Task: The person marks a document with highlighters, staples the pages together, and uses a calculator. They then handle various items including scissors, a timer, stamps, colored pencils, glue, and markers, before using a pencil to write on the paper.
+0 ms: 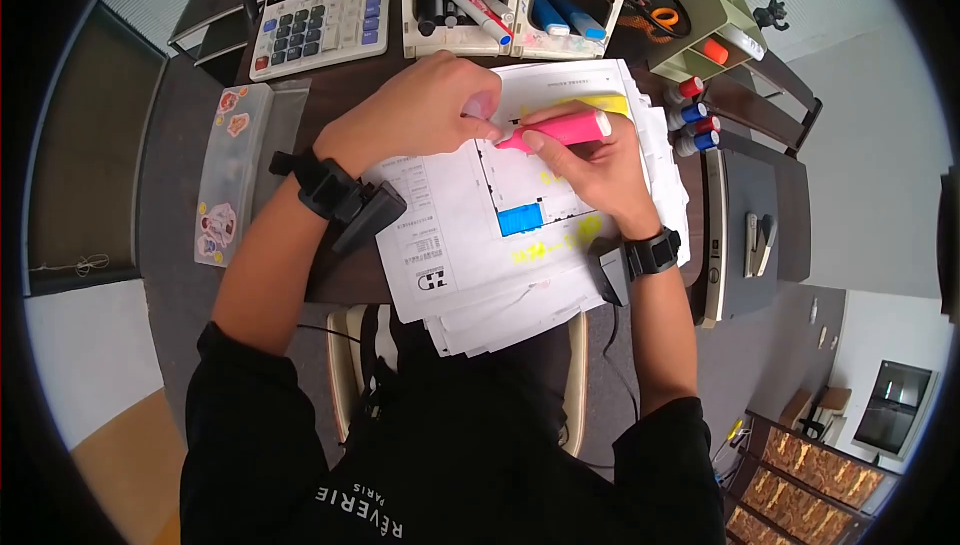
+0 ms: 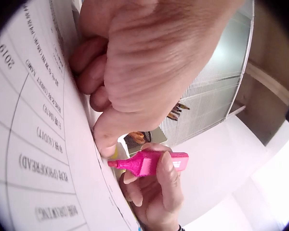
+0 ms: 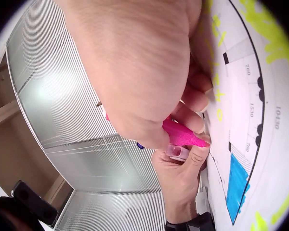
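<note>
My right hand (image 1: 605,173) pinches an uncapped pink highlighter (image 1: 572,130), its tip low over a printed drawing sheet (image 1: 455,185). The left wrist view shows the highlighter (image 2: 149,162) with its tip close to my left hand (image 2: 149,57). My left hand (image 1: 420,110) lies on the sheet's upper part with curled fingers, holding a pale pink cap (image 1: 482,105); the cap's open end (image 3: 177,152) faces out in the right wrist view. A blue-coloured patch (image 1: 520,220) and yellow marks (image 1: 545,251) are on the drawing. Whether the tip touches paper or thumb, I cannot tell.
More papers (image 1: 500,320) lie under the sheet. Behind are a calculator (image 1: 325,20) and an organizer (image 1: 462,43) with pens. A sticker-covered case (image 1: 232,170) is at the left. Small red and blue bottles (image 1: 688,117), a dark device (image 1: 745,235) and a stapler (image 1: 760,245) stand right.
</note>
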`<state>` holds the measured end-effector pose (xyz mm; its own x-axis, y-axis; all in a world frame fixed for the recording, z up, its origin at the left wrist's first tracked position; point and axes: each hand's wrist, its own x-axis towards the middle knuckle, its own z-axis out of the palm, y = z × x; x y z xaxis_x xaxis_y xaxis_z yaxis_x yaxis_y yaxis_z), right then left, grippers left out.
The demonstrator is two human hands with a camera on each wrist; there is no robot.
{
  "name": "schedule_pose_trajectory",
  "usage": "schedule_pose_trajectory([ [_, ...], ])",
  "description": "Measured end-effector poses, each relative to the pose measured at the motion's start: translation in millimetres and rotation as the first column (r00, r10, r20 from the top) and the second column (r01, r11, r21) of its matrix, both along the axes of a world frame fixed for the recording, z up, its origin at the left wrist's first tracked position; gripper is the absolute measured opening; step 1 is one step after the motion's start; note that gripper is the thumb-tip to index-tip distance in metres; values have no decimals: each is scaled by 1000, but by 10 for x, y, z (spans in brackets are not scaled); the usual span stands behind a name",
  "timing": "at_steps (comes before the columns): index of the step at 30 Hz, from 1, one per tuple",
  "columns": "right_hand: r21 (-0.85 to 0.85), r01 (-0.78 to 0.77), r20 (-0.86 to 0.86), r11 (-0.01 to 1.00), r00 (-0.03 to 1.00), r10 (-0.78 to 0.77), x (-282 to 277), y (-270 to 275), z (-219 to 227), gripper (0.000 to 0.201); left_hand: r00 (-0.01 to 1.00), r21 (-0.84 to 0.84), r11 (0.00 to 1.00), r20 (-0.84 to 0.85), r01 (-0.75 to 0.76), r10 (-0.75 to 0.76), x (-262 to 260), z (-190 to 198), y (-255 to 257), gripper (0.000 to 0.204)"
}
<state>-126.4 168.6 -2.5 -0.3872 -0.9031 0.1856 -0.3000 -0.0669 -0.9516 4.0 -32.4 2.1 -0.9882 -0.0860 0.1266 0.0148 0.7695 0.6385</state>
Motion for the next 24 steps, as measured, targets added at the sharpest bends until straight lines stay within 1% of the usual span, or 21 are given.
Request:
schedule_pose_trajectory([
  [4,-41,-10,-25,999,1000,9,-10,-19,-44,11,1000,-14,1000,-23,4,-4,-2,-5,0,26],
  [6,-94,-27,-77,995,997,20,-7,-30,-53,10,1000,-19,1000,-3,11,-11,-8,-6,-4,24],
  [10,-43,-24,-61,999,998,21,-10,-16,-58,8,1000,6,1000,17,-5,5,8,5,21,25],
  [13,-62,-38,-60,997,998,34,-25,-23,-72,8,1000,-2,1000,-11,-11,11,9,-1,16,26],
  [16,-58,-17,-50,998,999,14,-42,-8,-67,8,999,-31,1000,-47,4,-5,-5,-28,16,27],
  [18,36,17,-31,999,999,-15,-53,7,-44,8,998,-29,1000,-69,-5,3,4,-48,12,27],
  [19,37,17,-28,999,999,-16,-38,5,-53,8,998,-28,1000,-66,-5,3,13,-50,9,27],
  [21,-33,10,-12,999,1000,-10,-16,9,-53,8,997,2,1000,-75,0,0,12,-34,16,27],
  [24,-5,3,11,1000,1000,-3,-27,-1,-50,10,998,-25,1000,-67,-1,-1,11,-27,15,25],
])
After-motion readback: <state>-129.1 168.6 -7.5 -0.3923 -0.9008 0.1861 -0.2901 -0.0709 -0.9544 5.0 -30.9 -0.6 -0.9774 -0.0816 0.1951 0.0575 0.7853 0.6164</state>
